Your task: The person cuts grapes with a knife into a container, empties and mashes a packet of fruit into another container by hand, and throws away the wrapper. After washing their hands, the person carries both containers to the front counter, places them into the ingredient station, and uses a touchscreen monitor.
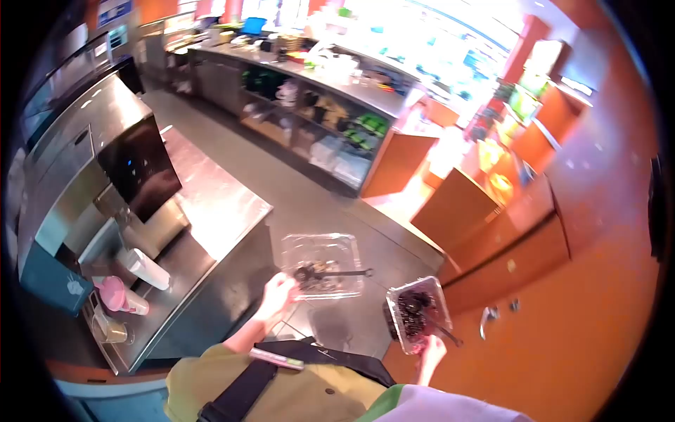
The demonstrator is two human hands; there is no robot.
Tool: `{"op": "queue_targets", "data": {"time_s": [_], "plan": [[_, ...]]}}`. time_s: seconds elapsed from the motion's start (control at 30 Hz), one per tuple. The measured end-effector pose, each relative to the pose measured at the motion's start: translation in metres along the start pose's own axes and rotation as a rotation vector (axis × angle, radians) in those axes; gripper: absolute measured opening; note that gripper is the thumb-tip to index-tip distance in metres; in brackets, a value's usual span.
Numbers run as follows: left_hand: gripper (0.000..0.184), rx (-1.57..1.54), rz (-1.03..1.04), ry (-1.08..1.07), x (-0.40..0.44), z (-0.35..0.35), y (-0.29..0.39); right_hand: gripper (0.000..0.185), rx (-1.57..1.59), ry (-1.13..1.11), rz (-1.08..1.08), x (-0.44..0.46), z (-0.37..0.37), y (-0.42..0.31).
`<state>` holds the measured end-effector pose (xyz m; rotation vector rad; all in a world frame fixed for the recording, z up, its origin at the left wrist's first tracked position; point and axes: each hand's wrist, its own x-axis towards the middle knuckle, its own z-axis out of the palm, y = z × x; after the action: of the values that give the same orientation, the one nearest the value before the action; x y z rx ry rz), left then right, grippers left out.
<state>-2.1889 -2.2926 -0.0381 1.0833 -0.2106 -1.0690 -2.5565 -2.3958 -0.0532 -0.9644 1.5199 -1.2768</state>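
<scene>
My left hand (279, 297) is closed on the near left corner of a clear plastic container (342, 247). A little pale food and a black spoon (344, 273) lie inside it, the spoon's handle reaching over the right side. In my right hand (430, 349) is a second, smaller clear container (399, 297), gripped at its lower edge. Dark, glossy pieces (416, 313) fill much of it, and another dark spoon (448, 333) sticks out toward the lower right. Both containers are held up above the floor, apart from each other.
At left, a metal counter (232, 211) carries a dark-fronted machine (139, 169), a pink-lidded cup (116, 294) and a white cup (149, 269). A long counter with shelves (302, 126) runs across the back. An orange door (534, 330) with a handle stands at right; orange panels (457, 207) rise beyond.
</scene>
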Motion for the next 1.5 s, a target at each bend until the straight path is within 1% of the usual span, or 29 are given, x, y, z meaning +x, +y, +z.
{"op": "queue_targets", "data": {"time_s": [0.07,0.1,0.17,0.23,0.27,0.3,0.37,0.4,0.43,0.53,0.57,0.6,0.63,0.73,0.8,0.87,0.9,0.97,1.1,1.17,1.27,1.33,1.4,1.43,1.47,1.5], "plan": [[0.009,0.001,0.041,-0.015,0.058,0.029,0.022,0.017,-0.025,0.012,-0.02,0.051,0.04,-0.01],[0.01,-0.046,-0.004,-0.012,0.089,0.039,0.032,0.018,-0.041,0.042,-0.022,0.079,0.064,-0.019],[0.01,-0.042,0.042,-0.044,0.15,0.048,0.039,0.015,-0.033,0.038,-0.066,0.134,0.105,-0.02],[0.009,-0.062,0.035,0.004,0.206,0.051,0.052,0.016,-0.027,0.047,-0.144,0.179,0.165,-0.031],[0.009,-0.077,0.038,0.025,0.237,0.055,0.06,0.016,-0.036,0.056,-0.132,0.203,0.202,-0.039],[0.008,-0.09,0.039,0.094,0.268,0.054,0.068,0.017,0.005,-0.006,-0.105,0.232,0.237,-0.044],[0.008,-0.125,0.041,0.231,0.329,0.048,0.087,0.017,-0.072,-0.108,-0.145,0.292,0.317,-0.051],[0.006,-0.154,0.114,0.279,0.353,0.046,0.1,0.018,-0.127,-0.181,-0.18,0.313,0.359,-0.064],[0.007,-0.205,0.126,0.387,0.38,0.044,0.117,0.018,-0.137,-0.231,-0.199,0.342,0.407,-0.063],[0.01,-0.257,0.262,0.576,0.433,0.02,0.164,0.017,-0.067,-0.535,-0.179,0.373,0.564,-0.114],[0.011,-0.272,0.317,0.635,0.446,0.007,0.175,0.017,-0.056,-0.651,-0.152,0.382,0.614,-0.12],[0.012,-0.32,0.392,0.684,0.459,-0.007,0.186,0.016,-0.1,-0.705,-0.211,0.404,0.667,-0.106],[0.012,-0.348,0.419,0.792,0.47,-0.017,0.199,0.016,-0.136,-0.759,-0.273,0.422,0.719,-0.091],[0.012,-0.304,0.5,0.949,0.52,-0.078,0.236,0.016,-0.18,-0.965,-0.171,0.393,0.87,-0.127],[0.014,-0.305,0.535,1.026,0.567,-0.114,0.275,0.015,-0.093,-1.047,-0.118,0.376,0.957,-0.126],[0.014,-0.292,0.58,0.994,0.622,-0.157,0.322,0.014,-0.063,-1.068,-0.06,0.353,1.032,-0.135],[0.015,-0.292,0.588,0.991,0.644,-0.17,0.343,0.01,-0.064,-1.086,0.038,0.342,1.068,-0.147],[0.013,-0.34,0.611,0.999,0.697,-0.192,0.399,0.01,-0.108,-1.093,0.044,0.339,1.138,-0.154],[0.014,-0.418,0.559,0.898,0.801,-0.246,0.5,0.011,-0.139,-1.062,0.029,0.34,1.263,-0.166],[0.013,-0.446,0.56,0.854,0.86,-0.285,0.537,0.008,-0.102,-1.022,0.04,0.335,1.329,-0.169],[0.012,-0.517,0.529,0.874,0.942,-0.352,0.585,0.009,-0.145,-0.964,-0.022,0.327,1.447,-0.17],[0.011,-0.572,0.555,0.954,0.983,-0.387,0.616,0.01,-0.195,-0.979,-0.056,0.327,1.531,-0.165],[0.009,-0.568,0.611,1.025,1.015,-0.419,0.667,0.01,-0.224,-1.047,-0.107,0.31,1.622,-0.175],[0.009,-0.529,0.672,0.996,1.026,-0.45,0.677,0.011,-0.237,-1.08,-0.133,0.298,1.666,-0.182],[0.01,-0.538,0.683,1.064,1.037,-0.469,0.7,0.011,-0.226,-1.133,-0.071,0.284,1.712,-0.189],[0.011,-0.547,0.687,1.134,1.044,-0.486,0.724,0.01,-0.218,-1.168,-0.068,0.266,1.757,-0.195]]}}
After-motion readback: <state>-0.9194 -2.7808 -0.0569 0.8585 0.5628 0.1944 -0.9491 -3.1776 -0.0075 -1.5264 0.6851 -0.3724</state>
